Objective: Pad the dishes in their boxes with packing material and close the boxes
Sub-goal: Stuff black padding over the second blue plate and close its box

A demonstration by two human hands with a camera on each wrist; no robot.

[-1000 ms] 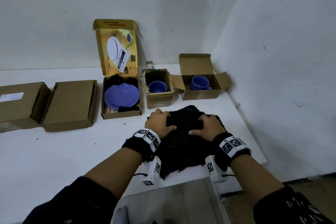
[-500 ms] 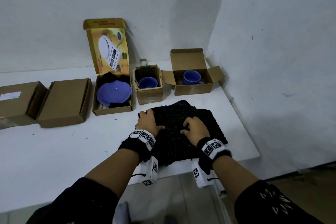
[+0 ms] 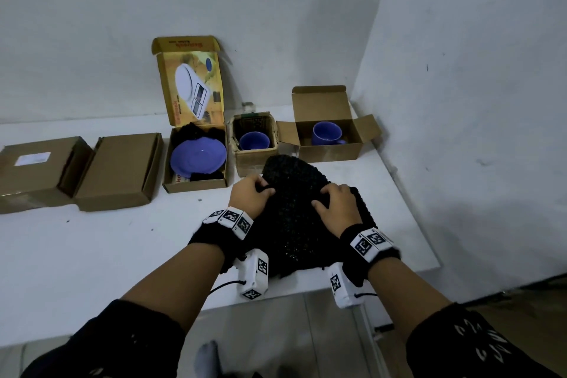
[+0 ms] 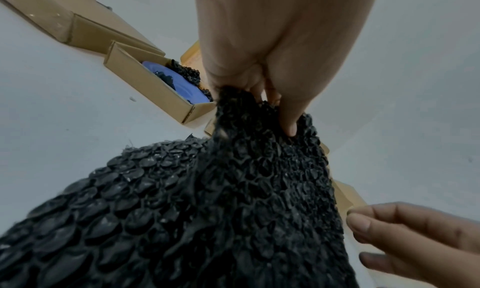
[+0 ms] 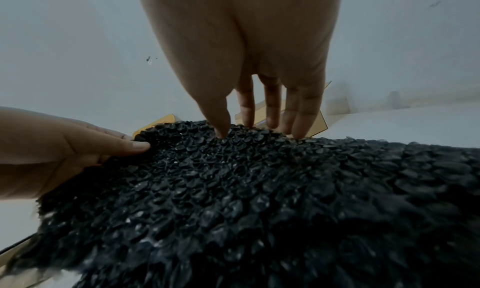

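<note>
Black bubble wrap sheet lies on the bench at the near edge, just in front of the open boxes. Left hand pinches a bunched fold at its left edge, lifted off the bench; likely pulling up a portion to tear or separate. Right hand sits on top, fingers curled and digging into the bubbles, thumb opposite, so it grips the sheet, probably anchoring it against the left's pull.

Targets behind it: small box with blue cup, no padding visible; flapped box with blue mug, also bare. Yellow-lidded box holds the blue plate with black wrap at both ends, lid upright against the wall, so padded but not closed.

Two brown cartons at far left look shut.
</note>
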